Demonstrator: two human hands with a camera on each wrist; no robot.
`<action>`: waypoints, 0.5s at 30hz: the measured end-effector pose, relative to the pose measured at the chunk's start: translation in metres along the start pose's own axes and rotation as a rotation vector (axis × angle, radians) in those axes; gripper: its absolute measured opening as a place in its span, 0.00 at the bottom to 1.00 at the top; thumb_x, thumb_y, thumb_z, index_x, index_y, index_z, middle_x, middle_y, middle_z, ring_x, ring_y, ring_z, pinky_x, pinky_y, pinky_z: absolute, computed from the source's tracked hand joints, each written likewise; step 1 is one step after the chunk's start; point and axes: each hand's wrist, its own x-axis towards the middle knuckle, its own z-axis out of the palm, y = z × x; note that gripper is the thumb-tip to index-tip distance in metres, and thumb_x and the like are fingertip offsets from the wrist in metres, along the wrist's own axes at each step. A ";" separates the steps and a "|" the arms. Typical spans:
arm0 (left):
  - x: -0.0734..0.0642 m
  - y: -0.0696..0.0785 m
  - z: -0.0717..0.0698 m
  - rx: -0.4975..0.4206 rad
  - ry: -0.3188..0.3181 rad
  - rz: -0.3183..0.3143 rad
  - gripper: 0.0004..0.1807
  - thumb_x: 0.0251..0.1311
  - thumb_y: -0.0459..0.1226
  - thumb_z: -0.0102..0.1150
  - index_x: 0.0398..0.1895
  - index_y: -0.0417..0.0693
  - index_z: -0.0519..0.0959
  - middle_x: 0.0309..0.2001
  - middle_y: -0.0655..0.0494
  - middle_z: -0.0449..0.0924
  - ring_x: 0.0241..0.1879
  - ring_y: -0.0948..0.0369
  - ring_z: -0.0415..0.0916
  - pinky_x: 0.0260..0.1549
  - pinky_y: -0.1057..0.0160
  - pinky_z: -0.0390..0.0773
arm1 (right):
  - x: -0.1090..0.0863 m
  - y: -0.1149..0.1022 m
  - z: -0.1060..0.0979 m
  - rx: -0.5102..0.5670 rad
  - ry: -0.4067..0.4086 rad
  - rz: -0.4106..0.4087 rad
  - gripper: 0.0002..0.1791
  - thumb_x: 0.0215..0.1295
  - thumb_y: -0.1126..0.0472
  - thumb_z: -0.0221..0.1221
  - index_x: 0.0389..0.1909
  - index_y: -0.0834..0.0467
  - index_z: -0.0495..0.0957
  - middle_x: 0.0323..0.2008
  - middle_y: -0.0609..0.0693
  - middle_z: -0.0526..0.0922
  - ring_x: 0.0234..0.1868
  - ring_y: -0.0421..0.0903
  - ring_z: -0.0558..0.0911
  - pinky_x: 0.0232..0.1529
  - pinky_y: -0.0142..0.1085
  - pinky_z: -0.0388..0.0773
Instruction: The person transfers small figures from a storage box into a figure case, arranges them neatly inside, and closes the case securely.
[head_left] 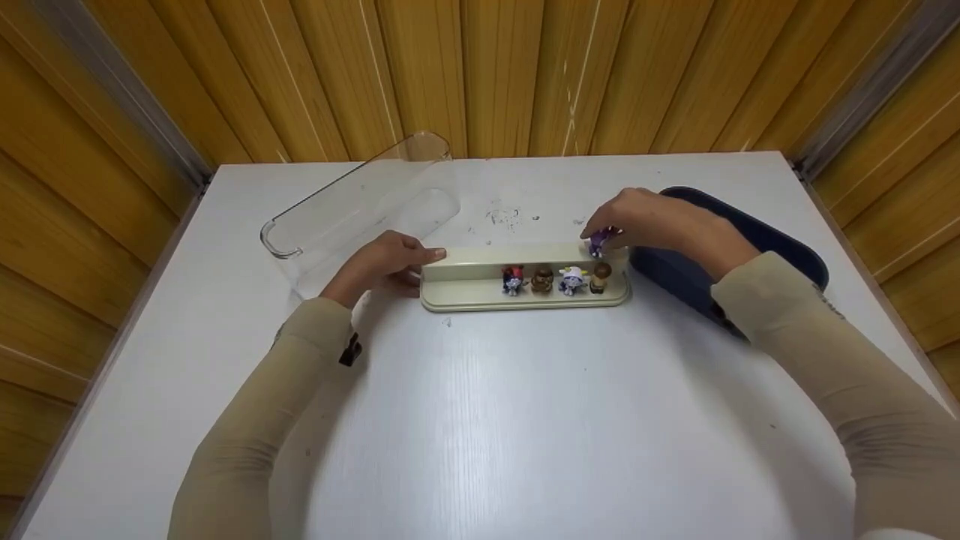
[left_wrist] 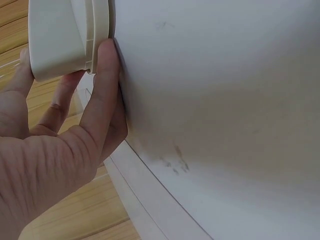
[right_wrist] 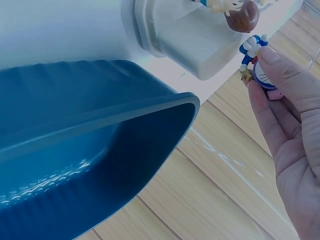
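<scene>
A cream two-step display stand lies lengthwise on the table. Its left end is held by my left hand, thumb over the top and fingers around the side and base. On the lower step several small figurines stand towards the right, among them one with a red top, one all brown and one with brown hair. My right hand pinches a small blue-and-white whiskered cat figurine between thumb and fingers, at the right end of the upper step.
A clear plastic cover lies behind my left hand at the left. Beneath my right forearm sits a dark blue bin, close by the stand's right end. Wood-patterned walls border the white table at the back and sides.
</scene>
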 end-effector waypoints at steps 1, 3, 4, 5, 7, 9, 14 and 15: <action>0.000 0.000 0.000 -0.002 0.000 -0.002 0.27 0.62 0.52 0.71 0.51 0.39 0.80 0.49 0.45 0.82 0.40 0.55 0.83 0.46 0.56 0.85 | 0.001 -0.001 -0.001 0.000 -0.002 0.001 0.21 0.57 0.74 0.71 0.53 0.62 0.85 0.50 0.56 0.87 0.52 0.53 0.86 0.51 0.47 0.84; 0.001 0.000 0.000 -0.005 0.000 -0.003 0.28 0.61 0.52 0.71 0.51 0.39 0.80 0.48 0.46 0.82 0.39 0.55 0.82 0.46 0.56 0.85 | 0.002 -0.001 -0.001 0.004 -0.002 0.005 0.21 0.57 0.74 0.71 0.53 0.62 0.85 0.50 0.56 0.87 0.52 0.53 0.86 0.51 0.47 0.84; 0.000 0.001 0.000 -0.008 0.000 -0.004 0.28 0.61 0.52 0.71 0.52 0.39 0.80 0.48 0.46 0.82 0.39 0.55 0.82 0.46 0.55 0.85 | 0.003 -0.002 -0.001 0.006 -0.003 0.006 0.21 0.57 0.74 0.71 0.53 0.62 0.85 0.50 0.56 0.87 0.52 0.53 0.86 0.52 0.47 0.84; 0.000 0.001 0.000 -0.013 0.000 -0.006 0.28 0.61 0.52 0.71 0.52 0.39 0.79 0.48 0.46 0.82 0.39 0.55 0.82 0.46 0.55 0.85 | 0.004 -0.003 -0.001 0.006 -0.005 0.003 0.21 0.57 0.74 0.71 0.53 0.62 0.85 0.50 0.56 0.87 0.52 0.53 0.86 0.52 0.47 0.84; 0.000 0.001 0.000 -0.015 0.002 -0.008 0.28 0.61 0.52 0.71 0.52 0.38 0.79 0.47 0.46 0.82 0.39 0.55 0.82 0.46 0.55 0.85 | 0.007 -0.004 0.000 0.019 -0.005 0.000 0.21 0.57 0.74 0.70 0.53 0.62 0.85 0.50 0.56 0.87 0.52 0.52 0.86 0.52 0.47 0.84; -0.001 0.002 0.000 -0.017 0.006 -0.015 0.28 0.61 0.51 0.71 0.52 0.39 0.79 0.47 0.46 0.82 0.39 0.55 0.82 0.46 0.55 0.85 | 0.009 -0.005 0.001 0.030 -0.005 -0.004 0.21 0.58 0.74 0.70 0.53 0.62 0.85 0.50 0.56 0.87 0.52 0.52 0.86 0.52 0.46 0.84; 0.000 0.003 0.000 -0.015 0.013 -0.043 0.28 0.61 0.52 0.71 0.54 0.40 0.79 0.48 0.46 0.82 0.40 0.54 0.82 0.45 0.56 0.86 | 0.016 -0.008 0.003 0.059 -0.008 0.010 0.21 0.60 0.74 0.69 0.54 0.60 0.85 0.51 0.55 0.87 0.53 0.51 0.86 0.53 0.46 0.83; 0.000 0.004 0.000 -0.014 0.014 -0.047 0.29 0.61 0.52 0.71 0.54 0.40 0.78 0.48 0.46 0.82 0.40 0.54 0.82 0.45 0.56 0.86 | 0.017 -0.009 0.003 0.063 -0.008 0.015 0.21 0.60 0.74 0.69 0.55 0.60 0.85 0.51 0.54 0.87 0.53 0.50 0.86 0.54 0.46 0.83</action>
